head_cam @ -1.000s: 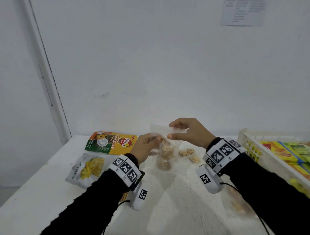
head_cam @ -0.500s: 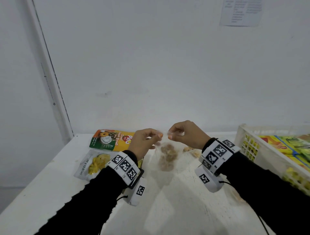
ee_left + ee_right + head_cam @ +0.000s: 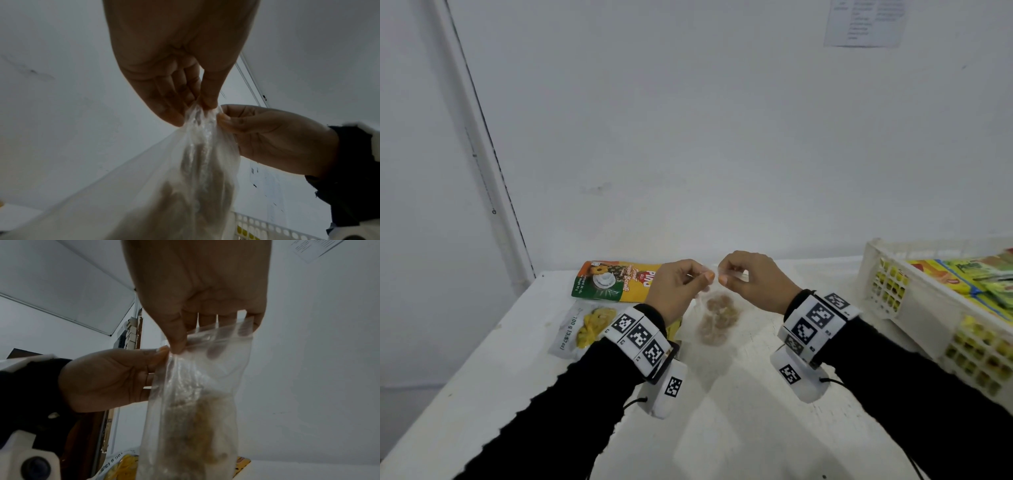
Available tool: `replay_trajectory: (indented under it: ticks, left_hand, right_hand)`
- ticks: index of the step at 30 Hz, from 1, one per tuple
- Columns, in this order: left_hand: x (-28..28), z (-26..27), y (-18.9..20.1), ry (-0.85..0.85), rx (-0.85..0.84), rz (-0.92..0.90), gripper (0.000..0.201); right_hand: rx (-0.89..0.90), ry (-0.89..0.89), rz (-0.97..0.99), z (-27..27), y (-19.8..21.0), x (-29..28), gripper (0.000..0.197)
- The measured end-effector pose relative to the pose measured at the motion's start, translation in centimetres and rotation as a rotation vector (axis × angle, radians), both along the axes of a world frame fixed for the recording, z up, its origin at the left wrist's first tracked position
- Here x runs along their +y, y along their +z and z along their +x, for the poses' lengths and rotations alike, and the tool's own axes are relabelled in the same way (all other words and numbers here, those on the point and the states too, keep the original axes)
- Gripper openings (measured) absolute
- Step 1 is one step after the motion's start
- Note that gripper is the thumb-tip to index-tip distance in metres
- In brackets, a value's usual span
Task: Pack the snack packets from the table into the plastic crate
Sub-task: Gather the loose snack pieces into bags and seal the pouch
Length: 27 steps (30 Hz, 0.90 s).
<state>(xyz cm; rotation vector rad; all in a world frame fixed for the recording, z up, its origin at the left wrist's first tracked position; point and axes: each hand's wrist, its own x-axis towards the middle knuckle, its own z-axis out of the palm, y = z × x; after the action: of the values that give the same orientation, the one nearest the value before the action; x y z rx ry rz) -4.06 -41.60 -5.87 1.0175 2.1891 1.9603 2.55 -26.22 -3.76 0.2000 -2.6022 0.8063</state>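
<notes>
both hands pinching top edge of clear zip bag (image 3: pixel 717 317) of brown snacks: left hand (image 3: pixel 677 289), right hand (image 3: pixel 751 279). bag hangs above table (image 3: pixel 739 428), left of plastic crate (image 3: pixel 914 308).

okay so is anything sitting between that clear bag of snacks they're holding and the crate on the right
Nothing visible does. Both the left hand and the right hand pinch the top of the clear bag, which hangs above the table. The stretch of table toward the plastic crate looks bare.
</notes>
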Motion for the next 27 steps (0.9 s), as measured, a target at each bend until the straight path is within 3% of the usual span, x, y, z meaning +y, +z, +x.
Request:
replay_trajectory:
  ticks: [7,14,21,24,27]
  left_hand:
    - [-0.3,0.7,-0.5,-0.097,-0.031,-0.040,0.011]
    - [-0.3,0.8,-1.2,-0.076,-0.061,0.032,0.016]
    - [0.8,2.0,-2.2,-0.132,-0.168,0.072,0.013]
    - [1.4,2.7,-2.3,-0.188,-0.208,0.028,0.004]
    - [2.3,3.7,-2.1,-0.223,-0.156,-0.043,0.011]
  right_hand:
    - [0.031,-0.044,-0.004,0.9,-0.3,-0.3,0.008]
    - [-0.120,-0.079,-0.101,2.7,-1.3,1.1,0.009]
    - [-0.031,-0.114,-0.110,4.1,-2.3,2.2,0.027]
    - [-0.010,-0.104,-0.158,4.8,-2.0,2.8,0.018]
    - [-0.058,-0.104,-0.181,5.9,-1.5,3.9,0.006]
